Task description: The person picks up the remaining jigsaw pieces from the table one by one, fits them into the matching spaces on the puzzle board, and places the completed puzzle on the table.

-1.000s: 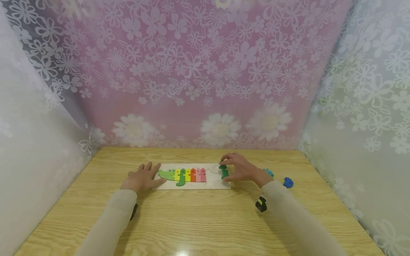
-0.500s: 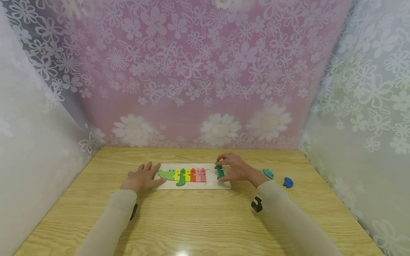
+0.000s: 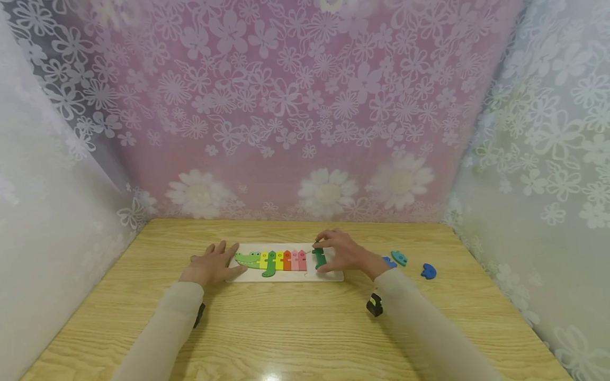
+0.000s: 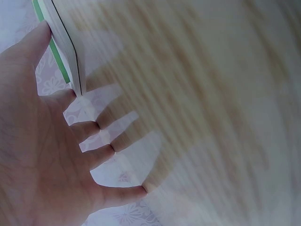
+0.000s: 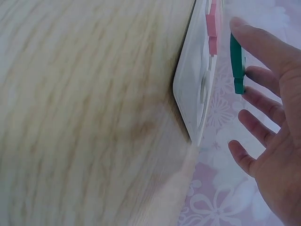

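A white puzzle board [image 3: 281,278] lies flat on the table, filled from its left with a green crocodile head [image 3: 248,260] and yellow, green, orange and pink segments [image 3: 287,261]. My left hand [image 3: 213,265] rests at the board's left end, fingers spread and straight, thumb on the edge. My right hand [image 3: 345,252] pinches a dark green puzzle piece [image 3: 320,258] between thumb and fingers. In the right wrist view that green piece [image 5: 237,63] is held clear above the board, beyond the pink segment [image 5: 212,28].
Right of the board lie a teal piece [image 3: 399,257], a blue piece [image 3: 429,271] and another blue piece [image 3: 389,262] partly hidden by the right wrist. Flowered curtains [image 3: 305,132] close in the wooden table [image 3: 286,328] at the back and sides.
My right hand has moved left with the dark green piece, from the board's right end to near the pink segments. A blue piece has come into sight behind the wrist. My left hand stays put.
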A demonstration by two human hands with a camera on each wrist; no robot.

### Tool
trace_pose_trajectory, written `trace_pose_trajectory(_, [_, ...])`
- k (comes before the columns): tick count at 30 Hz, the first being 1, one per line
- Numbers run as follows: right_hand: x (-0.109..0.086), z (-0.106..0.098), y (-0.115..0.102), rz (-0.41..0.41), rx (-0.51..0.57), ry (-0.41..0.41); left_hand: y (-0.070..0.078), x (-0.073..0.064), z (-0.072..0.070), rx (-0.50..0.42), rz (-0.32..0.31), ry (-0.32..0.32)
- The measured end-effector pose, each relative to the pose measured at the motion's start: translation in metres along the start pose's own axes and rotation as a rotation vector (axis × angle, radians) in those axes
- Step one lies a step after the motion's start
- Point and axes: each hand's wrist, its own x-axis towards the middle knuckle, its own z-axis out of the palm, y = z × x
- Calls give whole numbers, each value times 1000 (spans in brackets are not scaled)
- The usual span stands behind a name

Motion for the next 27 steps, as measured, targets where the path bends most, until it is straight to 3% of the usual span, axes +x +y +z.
trace_pose_trajectory(12, [5,10,-6,14,-13,-18,-2,1,0,10,-2,-2])
trace_pose_trajectory(22, [10,15,-11,89,-3,-75,-2,1,2,18,1,2])
trace_pose_trajectory(27, [12,15,-14,78,-16,-83,-2,0,1,12,3,1])
